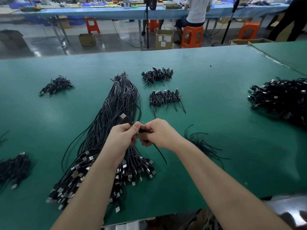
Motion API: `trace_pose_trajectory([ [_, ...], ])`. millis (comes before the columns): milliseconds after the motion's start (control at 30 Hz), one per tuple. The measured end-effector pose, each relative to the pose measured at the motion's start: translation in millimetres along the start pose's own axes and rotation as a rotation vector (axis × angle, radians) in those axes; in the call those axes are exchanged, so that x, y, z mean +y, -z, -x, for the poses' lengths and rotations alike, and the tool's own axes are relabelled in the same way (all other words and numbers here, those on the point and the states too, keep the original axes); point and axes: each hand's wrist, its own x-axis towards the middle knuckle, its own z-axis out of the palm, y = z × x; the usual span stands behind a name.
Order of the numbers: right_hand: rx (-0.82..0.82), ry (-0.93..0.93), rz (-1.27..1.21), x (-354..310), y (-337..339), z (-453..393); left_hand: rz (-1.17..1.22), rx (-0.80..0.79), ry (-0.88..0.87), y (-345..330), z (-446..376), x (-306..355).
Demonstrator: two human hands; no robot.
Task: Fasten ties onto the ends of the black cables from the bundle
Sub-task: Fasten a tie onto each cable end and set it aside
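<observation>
A long bundle of black cables (pixel 119 103) lies on the green table (pixel 216 130), its USB plugs fanned out near the front edge. My left hand (pixel 123 136) grips one black cable just behind its USB plug (pixel 124 117), which points up and away. My right hand (pixel 157 133) meets the left and pinches a black tie (pixel 159 151) at the cable; the tie's tail hangs down toward me. Loose black ties (pixel 202 143) lie right of my right wrist.
Small heaps of coiled, tied cables sit at the back centre (pixel 157 75), below it (pixel 164 98), at the back left (pixel 55 85) and front left (pixel 13 168). A large heap (pixel 280 98) fills the right. Behind the table are stools, boxes and a seated person (pixel 196 12).
</observation>
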Motion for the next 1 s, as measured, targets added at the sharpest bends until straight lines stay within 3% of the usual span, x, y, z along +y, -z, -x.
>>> trace_pose_trajectory([
  [200,0.007,-0.079,-0.101,0,-5,-2,-0.062,0.08,-0.021,-1,-8,-6],
  [367,0.101,-0.146,-0.154,4,0,0,0.208,0.136,0.0,7,-12,-8],
  [433,0.11,-0.149,-0.133,6,3,3,0.086,0.133,-0.018,16,-17,-10],
  [567,0.088,-0.145,-0.033,2,-3,6,-0.224,-0.031,-0.105,15,-20,-18],
  [733,0.044,-0.117,0.053,1,-12,8,-0.357,0.056,-0.234,5,-22,-23],
  [867,0.033,-0.061,0.168,5,-15,10,-0.234,0.004,-0.148,8,-24,-26],
  [1000,0.052,-0.047,0.123,7,-27,11,-0.077,-0.014,-0.101,7,-25,-25],
])
